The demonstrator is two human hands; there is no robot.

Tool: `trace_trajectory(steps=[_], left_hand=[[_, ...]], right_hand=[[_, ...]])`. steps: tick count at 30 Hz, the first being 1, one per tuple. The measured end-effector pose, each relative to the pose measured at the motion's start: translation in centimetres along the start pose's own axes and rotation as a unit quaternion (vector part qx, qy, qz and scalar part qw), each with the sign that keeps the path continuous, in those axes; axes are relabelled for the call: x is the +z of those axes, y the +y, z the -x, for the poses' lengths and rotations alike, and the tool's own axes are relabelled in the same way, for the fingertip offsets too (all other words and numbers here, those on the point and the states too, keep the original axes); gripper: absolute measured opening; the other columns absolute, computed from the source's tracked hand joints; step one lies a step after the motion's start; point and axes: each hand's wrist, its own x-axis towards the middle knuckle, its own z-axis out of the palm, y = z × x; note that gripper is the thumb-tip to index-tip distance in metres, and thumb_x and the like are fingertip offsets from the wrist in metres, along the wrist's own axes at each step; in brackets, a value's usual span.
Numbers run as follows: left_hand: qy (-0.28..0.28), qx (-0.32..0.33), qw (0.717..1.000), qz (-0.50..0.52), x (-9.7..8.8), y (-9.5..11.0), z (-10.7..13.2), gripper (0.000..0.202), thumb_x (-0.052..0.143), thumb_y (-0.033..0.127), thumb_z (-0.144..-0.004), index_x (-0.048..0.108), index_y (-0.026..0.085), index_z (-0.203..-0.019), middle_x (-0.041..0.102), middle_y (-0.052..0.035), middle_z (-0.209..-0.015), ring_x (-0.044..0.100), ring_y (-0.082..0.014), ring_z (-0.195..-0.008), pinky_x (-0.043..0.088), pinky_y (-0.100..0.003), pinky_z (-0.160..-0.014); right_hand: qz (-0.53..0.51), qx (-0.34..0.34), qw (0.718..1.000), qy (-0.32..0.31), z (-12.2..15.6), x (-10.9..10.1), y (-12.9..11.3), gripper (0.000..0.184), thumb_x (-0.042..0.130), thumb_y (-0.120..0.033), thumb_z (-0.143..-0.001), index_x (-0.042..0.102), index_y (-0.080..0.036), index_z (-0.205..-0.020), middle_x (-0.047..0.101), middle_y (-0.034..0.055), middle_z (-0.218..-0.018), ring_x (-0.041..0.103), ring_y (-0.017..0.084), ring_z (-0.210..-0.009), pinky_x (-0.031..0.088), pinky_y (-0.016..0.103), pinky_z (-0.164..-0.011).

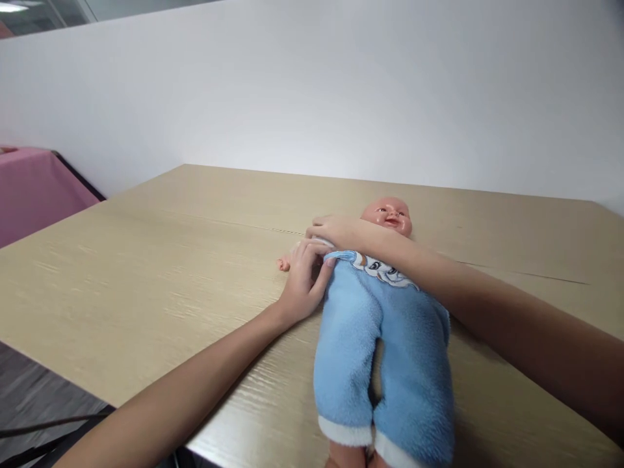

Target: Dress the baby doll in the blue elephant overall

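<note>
A baby doll [390, 211] lies face up on the table, its head toward the wall and its feet toward me. Fluffy light-blue overalls [351, 338] with white cuffs and an embroidered face on the bib cover its legs and lower body. At the doll's side, my left hand [307, 279] pinches the upper edge of the overalls between thumb and fingers. My right hand [334, 227] reaches across the doll's chest, touching my left fingers with its own fingers bent; what they hold is hidden. One small doll hand [283, 263] pokes out beyond my left fingers.
The light wooden table [146, 273] carries the doll and has a thin seam across it. A white wall [312, 97] rises behind its far edge. To the left stands a surface with a pink cover [39, 188]. Dark cables [53, 426] show at the lower left.
</note>
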Motion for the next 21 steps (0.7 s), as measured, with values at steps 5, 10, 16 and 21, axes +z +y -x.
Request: trace_trajectory(steps=[5, 10, 16, 21], left_hand=[[0.015, 0.013, 1.0, -0.002, 0.0, 0.0, 0.3, 0.007, 0.056, 0.028, -0.11, 0.061, 0.023, -0.111, 0.059, -0.0083, -0.109, 0.055, -0.024, -0.101, 0.046, -0.039, -0.089], [0.039, 0.03, 0.998, -0.048, 0.5, 0.3, 0.7, 0.013, 0.062, 0.03, -0.107, 0.067, 0.024, -0.117, 0.053, -0.0114, -0.122, 0.053, -0.0279, -0.121, 0.046, -0.045, -0.106], [0.087, 0.054, 0.994, -0.041, 0.7, 0.0, 0.9, 0.017, 0.052, 0.034, -0.111, 0.062, 0.027, -0.123, 0.046, -0.0133, -0.14, 0.051, -0.0299, -0.137, 0.045, -0.052, -0.116], [0.123, 0.065, 0.99, -0.013, 1.4, -0.3, 1.0, 0.019, 0.04, 0.04, -0.114, 0.05, 0.03, -0.126, 0.05, -0.0126, -0.141, 0.049, -0.0284, -0.138, 0.04, -0.055, -0.121]], right_hand=[[-0.016, 0.063, 0.987, 0.147, 2.6, -3.0, -0.6, 0.032, 0.066, -0.021, -0.092, 0.064, -0.022, -0.124, 0.074, 0.0076, -0.113, 0.068, 0.025, -0.093, 0.046, 0.034, -0.079], [-0.205, 0.107, 0.962, 0.147, 5.2, -3.5, -0.1, 0.039, 0.062, -0.012, -0.084, 0.064, -0.024, -0.121, 0.075, 0.0029, -0.114, 0.071, 0.022, -0.099, 0.051, 0.031, -0.085], [-0.226, 0.109, 0.955, 0.16, 5.4, -2.1, -0.5, 0.043, 0.06, -0.008, -0.08, 0.068, -0.023, -0.119, 0.077, 0.0044, -0.116, 0.071, 0.023, -0.102, 0.053, 0.035, -0.09], [-0.214, 0.101, 0.956, 0.175, 5.2, -1.0, -0.2, 0.047, 0.06, -0.007, -0.079, 0.072, -0.023, -0.121, 0.078, 0.0054, -0.116, 0.071, 0.024, -0.105, 0.054, 0.035, -0.088]])
